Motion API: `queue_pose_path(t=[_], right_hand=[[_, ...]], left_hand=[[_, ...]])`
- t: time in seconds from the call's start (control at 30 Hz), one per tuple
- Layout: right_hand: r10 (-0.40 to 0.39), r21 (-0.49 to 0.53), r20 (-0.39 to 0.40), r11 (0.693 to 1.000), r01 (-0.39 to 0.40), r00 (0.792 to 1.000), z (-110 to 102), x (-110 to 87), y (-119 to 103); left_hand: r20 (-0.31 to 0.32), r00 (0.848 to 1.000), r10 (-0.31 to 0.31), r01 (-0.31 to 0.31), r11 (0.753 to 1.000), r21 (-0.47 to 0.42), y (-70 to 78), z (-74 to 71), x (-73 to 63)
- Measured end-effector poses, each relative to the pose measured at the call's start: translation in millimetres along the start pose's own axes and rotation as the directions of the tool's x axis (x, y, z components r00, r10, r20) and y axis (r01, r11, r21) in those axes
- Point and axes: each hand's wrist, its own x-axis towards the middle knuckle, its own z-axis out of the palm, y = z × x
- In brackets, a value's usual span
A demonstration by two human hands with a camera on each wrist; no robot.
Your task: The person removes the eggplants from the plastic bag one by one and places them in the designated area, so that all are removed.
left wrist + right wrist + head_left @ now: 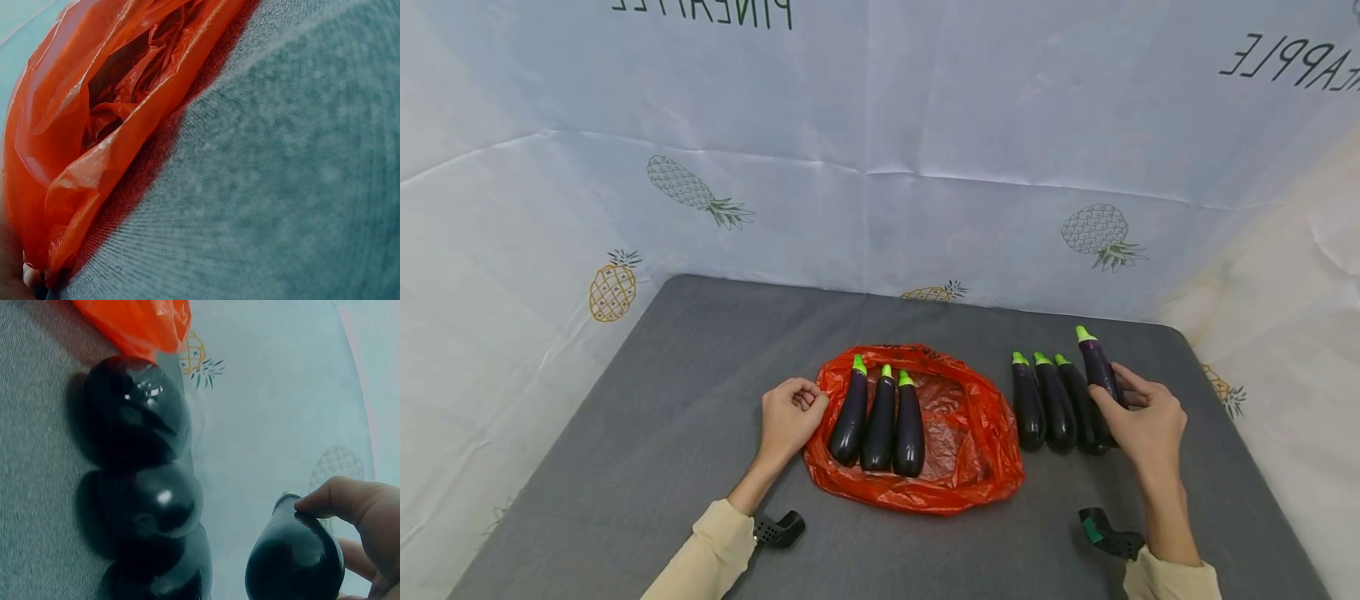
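Note:
A red plastic bag (981,417) lies spread with its mouth up on the table. Three dark eggplants (878,429) with green caps lie side by side in its left part. At the bag's left edge my left hand (790,417) pinches the rim; the left wrist view shows the plastic bunched there. On the right, my right hand (1150,421) grips an eggplant (294,559) between thumb and fingers, lifted off the table. Beside it, several eggplants (1028,408) lie in a row against the bag's right side, the rightmost partly hidden by the held one.
A grey cloth (647,433) covers the table. White sheeting (970,108) printed with pineapples stands behind and along both sides. Black wrist mounts (1108,537) sit on both forearms, low over the table's near part.

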Motion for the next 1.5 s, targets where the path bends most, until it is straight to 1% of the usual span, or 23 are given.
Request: queue_pose_path(t=[0.47, 0.57, 0.73, 0.83, 0.93, 1.07, 1.17, 1.3, 1.5], right_hand=[[0.038, -0.077, 0.033, 0.996, -0.036, 0.999, -8.8, 11.6, 17.9], [0.058, -0.104, 0.063, 0.993, -0.052, 0.996, -10.4, 15.4, 23.7], [0.108, -0.166, 0.133, 0.983, -0.085, 0.985, -11.1, 19.3, 30.7], [0.118, -0.192, 0.150, 0.977, -0.088, 0.982, -10.1, 19.9, 34.2], [0.128, -0.195, 0.164, 0.976, -0.095, 0.978, -8.8, 20.2, 37.2], [0.142, -0.189, 0.205, 0.977, -0.103, 0.968, -6.8, 21.7, 41.4], [0.129, -0.194, 0.225, 0.977, -0.086, 0.966, -4.7, 23.1, 44.9], [0.106, -0.203, 0.231, 0.977, -0.059, 0.967, -1.8, 23.9, 48.6], [0.128, -0.213, 0.235, 0.974, -0.077, 0.964, 1.0, 23.7, 49.3]], left_hand=[[-0.007, 1.000, 0.008, -0.008, 1.000, -0.021, -0.2, 0.2, 0.2], [-0.008, 1.000, 0.010, -0.010, 1.000, -0.023, -0.3, 0.1, 0.0], [-0.008, 1.000, 0.018, -0.018, 1.000, -0.016, -0.5, 0.1, -0.1], [-0.010, 1.000, 0.025, -0.025, 1.000, -0.013, -0.9, 0.1, -0.2], [-0.011, 0.999, 0.030, -0.030, 0.999, -0.014, -1.2, 0.3, -0.3], [-0.012, 0.999, 0.033, -0.034, 0.999, -0.014, -1.7, 0.6, -0.3], [-0.013, 0.999, 0.033, -0.033, 0.999, -0.011, -1.1, 0.8, -0.1], [-0.012, 0.999, 0.036, -0.036, 0.999, -0.012, -0.5, 0.8, 0.0], [-0.010, 0.999, 0.044, -0.044, 0.999, -0.016, -0.8, 0.5, 0.0]])
